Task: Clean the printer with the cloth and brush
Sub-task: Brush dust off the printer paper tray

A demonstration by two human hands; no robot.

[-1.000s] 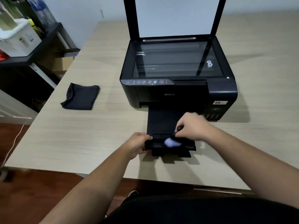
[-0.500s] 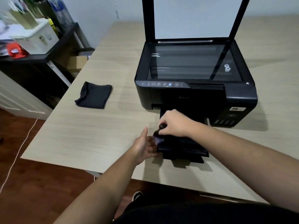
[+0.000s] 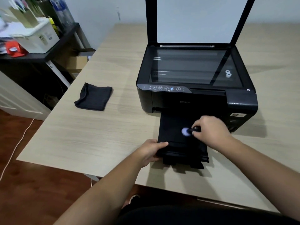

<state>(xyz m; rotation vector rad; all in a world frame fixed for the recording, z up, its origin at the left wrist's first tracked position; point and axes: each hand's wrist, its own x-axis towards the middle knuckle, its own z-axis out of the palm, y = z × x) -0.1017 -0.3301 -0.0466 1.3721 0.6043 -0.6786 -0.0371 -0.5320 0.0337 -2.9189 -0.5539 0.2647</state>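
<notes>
- Pale wood-grain table (image 3: 81, 143) by white wall; dark shelf unit (image 3: 32, 59) w/ clutter at left.
- R hand (image 3: 211, 130) pinches small brush (image 3: 186, 132), pale bristles on pulled-out output tray (image 3: 172, 122) of printer (image 3: 191, 101); L hand (image 3: 151, 150) grips tray's front-left corner.
- Best: short light strokes toward tray edge, L hand bracing so tray doesn't flex.
- Look: printer black, glossy, mid-table, scanner lid (image 3: 194, 18) up, glass (image 3: 186, 69) exposed.
- Dark cloth (image 3: 93, 96) folded flat, left of printer, well apart.

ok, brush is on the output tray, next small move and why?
Probably sweep the brush toward the front edge of the output tray: the right hand holds it over mid-tray, and the left hand grips the front-left corner, apparently steadying it.
</notes>
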